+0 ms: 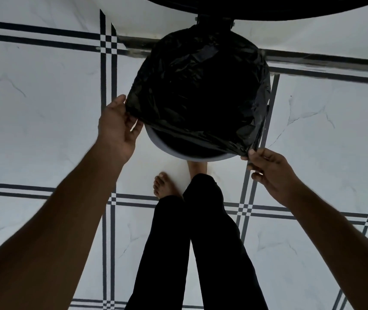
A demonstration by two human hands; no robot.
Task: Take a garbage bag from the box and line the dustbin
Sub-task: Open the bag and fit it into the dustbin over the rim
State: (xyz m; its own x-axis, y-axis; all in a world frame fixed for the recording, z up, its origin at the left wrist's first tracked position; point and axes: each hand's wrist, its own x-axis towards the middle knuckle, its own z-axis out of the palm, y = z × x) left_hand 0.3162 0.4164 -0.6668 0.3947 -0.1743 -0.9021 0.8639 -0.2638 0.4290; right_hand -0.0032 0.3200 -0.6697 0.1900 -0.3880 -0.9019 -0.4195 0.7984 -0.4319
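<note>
Home rm: tiled floor [44, 121], bare feet [164, 186]

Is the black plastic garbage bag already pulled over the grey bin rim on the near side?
No: the black plastic garbage bag edge sits short, leaving the round grey dustbin rim bare nearest the person.

just one head cam, wide-angle, looking steeply down from standing height, close over dustbin [185, 151] at person's feet, both forearms reaching into frame from bottom
</note>
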